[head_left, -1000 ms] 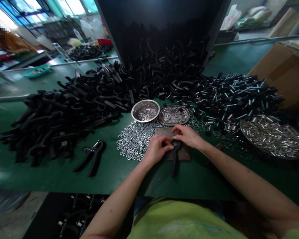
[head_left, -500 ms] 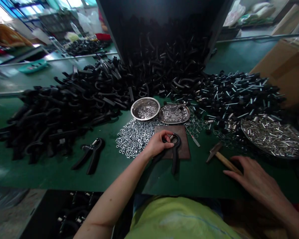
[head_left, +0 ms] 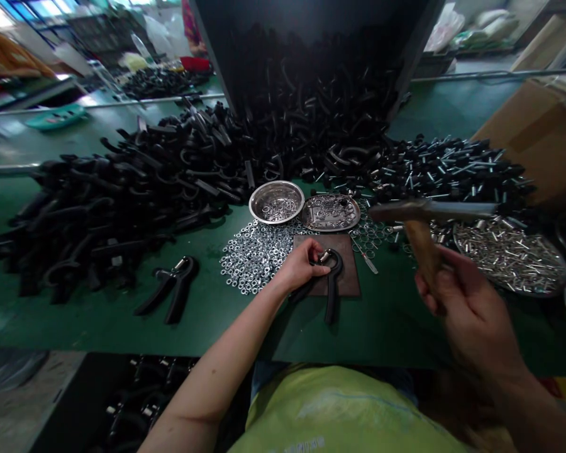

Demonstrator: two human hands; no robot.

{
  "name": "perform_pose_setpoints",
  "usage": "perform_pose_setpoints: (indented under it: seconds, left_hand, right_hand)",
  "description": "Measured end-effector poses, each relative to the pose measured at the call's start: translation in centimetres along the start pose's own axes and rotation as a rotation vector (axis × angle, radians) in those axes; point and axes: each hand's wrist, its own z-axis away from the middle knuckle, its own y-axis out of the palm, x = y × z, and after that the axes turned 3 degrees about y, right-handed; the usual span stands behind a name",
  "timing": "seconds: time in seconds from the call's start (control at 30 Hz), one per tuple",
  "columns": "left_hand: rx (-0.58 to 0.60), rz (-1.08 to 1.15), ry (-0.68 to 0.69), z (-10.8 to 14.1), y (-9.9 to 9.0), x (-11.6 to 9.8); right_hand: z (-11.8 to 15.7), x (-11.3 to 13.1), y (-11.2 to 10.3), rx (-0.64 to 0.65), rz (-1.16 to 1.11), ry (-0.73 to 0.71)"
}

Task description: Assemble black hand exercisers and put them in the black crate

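My left hand (head_left: pixel 304 265) pinches the top of a black hand grip (head_left: pixel 332 283), which rests on a square brown metal plate (head_left: pixel 351 280) with its handles pointing toward me. My right hand (head_left: pixel 466 302) is closed round the wooden handle of a hammer (head_left: pixel 422 242), raised above the table at the right. The hammer's metal head is up and slightly blurred. A second black hand grip (head_left: pixel 182 289) lies on the green table to the left. Small metal nuts (head_left: pixel 252 258) are spread just left of the plate.
Behind the plate stand a round metal bowl (head_left: pixel 276 202) and a metal tray (head_left: pixel 330 212) of small parts. Black parts (head_left: pixel 170 170) are heaped at left and centre. A tray of metal pins (head_left: pixel 514 255) and a cardboard box (head_left: pixel 538 138) are at right. A person's orange sleeve shows far left.
My right hand has closed on the hammer and lifted it off the table. My left hand keeps its hold on the hand grip at the plate.
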Motion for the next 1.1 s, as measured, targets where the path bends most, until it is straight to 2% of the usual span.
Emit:
perform_pose_setpoints:
  seconds: [0.07, 0.1, 0.2, 0.27, 0.3, 0.4, 0.43, 0.47, 0.6, 0.8, 1.0, 1.1]
  left_hand:
    - [0.006, -0.018, 0.0, 0.1, -0.1, -0.1]
    - [0.008, -0.026, 0.002, 0.1, -0.2, -0.2]
    - [0.009, -0.047, 0.006, 0.1, -0.3, -0.2]
    - [0.007, -0.059, 0.001, 0.2, -0.3, -0.2]
    - [0.008, -0.064, -0.002, 0.2, -0.3, -0.3]
    - [0.016, -0.076, -0.002, 0.1, -0.3, -0.3]
    - [0.018, -0.079, 0.0, 0.1, -0.3, -0.2]
    - [0.021, -0.081, 0.002, 0.1, -0.3, -0.2]
    - [0.032, -0.094, 0.005, 0.1, -0.3, -0.1]
    - [0.029, -0.137, 0.055, 0.6, -0.3, -0.2]
    - [0.028, -0.22, 0.09, 1.2, -0.5, -0.5]
    - [-0.093, -0.381, 0.155, 2.6, -0.2, -0.7]
  right_hand:
    - [-0.4, 0.5, 1.5, -0.061, -0.003, -0.144]
    - [-0.8, 0.3, 2.2, -0.018, 0.057, -0.198]
    - [-2.1, -0.5, 3.4, 0.284, 0.346, -0.256]
    - [-2.7, -0.3, 3.5, 0.381, 0.455, -0.261]
    - [-2.8, 0.0, 3.3, 0.356, 0.459, -0.268]
    - [-2.5, 0.8, 3.1, 0.167, 0.379, -0.301]
    - [-2.5, 0.7, 3.2, 0.15, 0.375, -0.302]
    - [-2.5, 0.4, 3.4, 0.174, 0.396, -0.296]
    - [-3.3, -1.4, 4.3, 0.412, 0.521, -0.219]
    - [-2.7, -1.4, 3.2, 0.347, 0.417, -0.132]
    - [-1.3, -2.3, 2.9, 0.375, 0.357, -0.078]
    - [-0.3, -1.3, 2.3, 0.39, 0.317, -0.07]
